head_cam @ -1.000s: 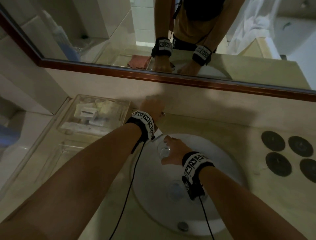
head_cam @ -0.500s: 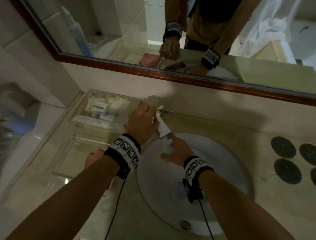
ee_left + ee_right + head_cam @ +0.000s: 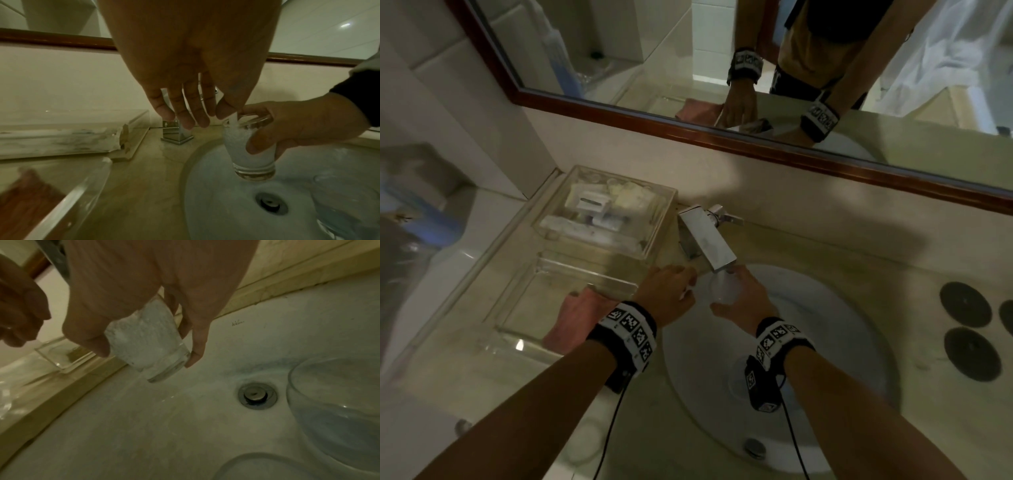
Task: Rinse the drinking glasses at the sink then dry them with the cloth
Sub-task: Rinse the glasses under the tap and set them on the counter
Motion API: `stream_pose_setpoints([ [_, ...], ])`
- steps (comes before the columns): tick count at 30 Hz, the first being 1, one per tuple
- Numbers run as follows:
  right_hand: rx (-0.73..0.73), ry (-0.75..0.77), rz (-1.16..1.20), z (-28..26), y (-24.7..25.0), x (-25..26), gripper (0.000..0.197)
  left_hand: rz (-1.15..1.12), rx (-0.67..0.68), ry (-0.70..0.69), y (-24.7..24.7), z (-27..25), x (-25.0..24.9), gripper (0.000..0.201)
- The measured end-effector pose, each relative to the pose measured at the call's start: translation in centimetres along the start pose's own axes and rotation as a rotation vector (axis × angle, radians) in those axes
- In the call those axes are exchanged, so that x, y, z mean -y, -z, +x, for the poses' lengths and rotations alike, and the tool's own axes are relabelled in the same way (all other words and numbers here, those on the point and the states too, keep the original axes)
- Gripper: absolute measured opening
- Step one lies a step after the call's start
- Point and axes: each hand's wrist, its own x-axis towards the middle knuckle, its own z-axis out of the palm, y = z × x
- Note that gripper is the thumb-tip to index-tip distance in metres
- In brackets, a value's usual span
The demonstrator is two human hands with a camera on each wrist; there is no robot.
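The right hand point(image 3: 304, 129) grips a clear, foam-filled drinking glass point(image 3: 249, 146) upright beneath the square chrome tap point(image 3: 705, 240) over the white round sink point(image 3: 859, 342), while the left hand point(image 3: 185, 91) hangs relaxed and empty just beside its rim, seemingly nearer the pink cloth point(image 3: 575, 322).

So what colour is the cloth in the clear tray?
Pinkish red; the cloth shows best in the head view.
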Motion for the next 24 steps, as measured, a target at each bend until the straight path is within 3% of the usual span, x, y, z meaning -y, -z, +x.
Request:
stream_pose_setpoints([
  [3,0.085,-0.014,-0.054,-0.2,0.2,0.0,0.076,0.048,0.04,-0.016,0.5,0.0,0.1,0.022],
  [8,0.103,-0.049,-0.162,0.1,0.2,0.3,0.082,0.055,0.113,-0.076,0.8,0.1,0.1,0.025],
  [11,0.198,-0.042,-0.256,0.0,0.2,1.3,0.089,0.007,0.144,-0.169,0.6,0.3,0.2,0.033],
  [14,0.159,-0.038,-0.211,0.3,0.4,1.4,0.098,-0.048,0.219,-0.27,0.2,0.7,0.0,0.044],
  [18,0.151,-0.013,-0.166,0.1,0.8,1.9,0.103,-0.008,0.47,-0.164,-0.3,1.8,0.0,0.049],
  [24,0.256,-0.009,-0.106,0.1,1.7,2.7,0.092,0.086,0.504,-0.186,-0.4,3.7,0.0,0.036],
])
